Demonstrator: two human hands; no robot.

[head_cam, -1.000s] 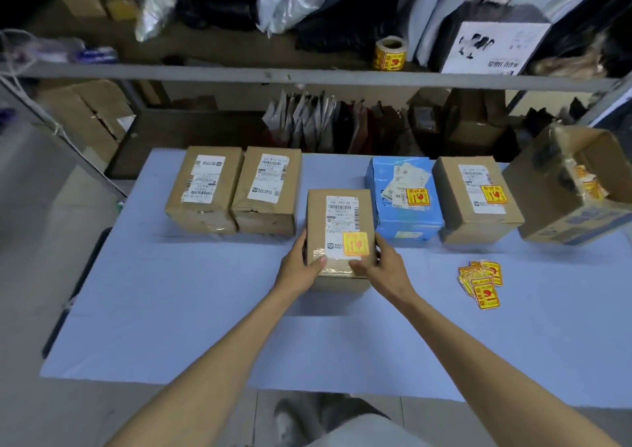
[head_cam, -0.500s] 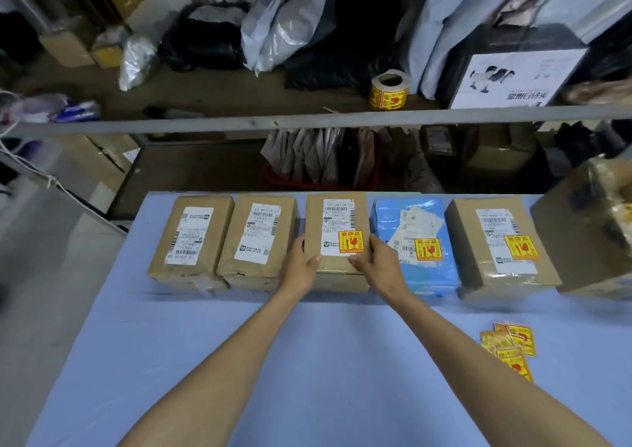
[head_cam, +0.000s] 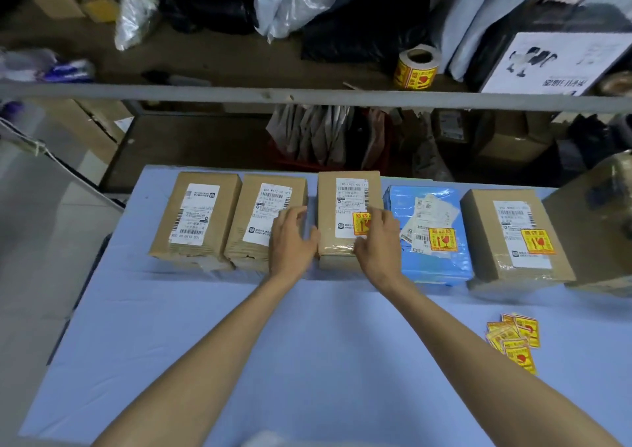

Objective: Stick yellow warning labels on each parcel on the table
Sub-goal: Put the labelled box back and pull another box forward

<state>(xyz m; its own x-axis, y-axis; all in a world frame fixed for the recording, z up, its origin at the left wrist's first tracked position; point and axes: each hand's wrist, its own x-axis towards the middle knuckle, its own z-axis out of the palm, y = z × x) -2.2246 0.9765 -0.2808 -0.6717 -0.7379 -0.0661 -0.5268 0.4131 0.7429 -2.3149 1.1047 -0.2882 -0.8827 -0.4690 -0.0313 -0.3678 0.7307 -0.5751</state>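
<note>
1. Five parcels stand in a row along the far edge of the table (head_cam: 307,361). The middle parcel (head_cam: 328,214), the blue parcel (head_cam: 396,203) and the right-end parcel (head_cam: 485,234) each show a yellow label.
2. The left hand (head_cam: 290,241) sits over the seam between the middle parcel and the second parcel (head_cam: 260,220), fingers loose and spread, gripping nothing.
3. The right hand (head_cam: 376,241) lies over the middle parcel's near right corner, fingers slightly bent. It looks like a light rest rather than a grip, though the angle makes this hard to confirm.
4. The second parcel and the far-left parcel (head_cam: 195,217) are bare. Both lie left of the hands, long axes running near-to-far, and the left hand is nearer.
5. The loose labels (head_cam: 514,338) lie toward the near right corner, beside the right forearm, so I'd judge the right hand fetches one.
</note>
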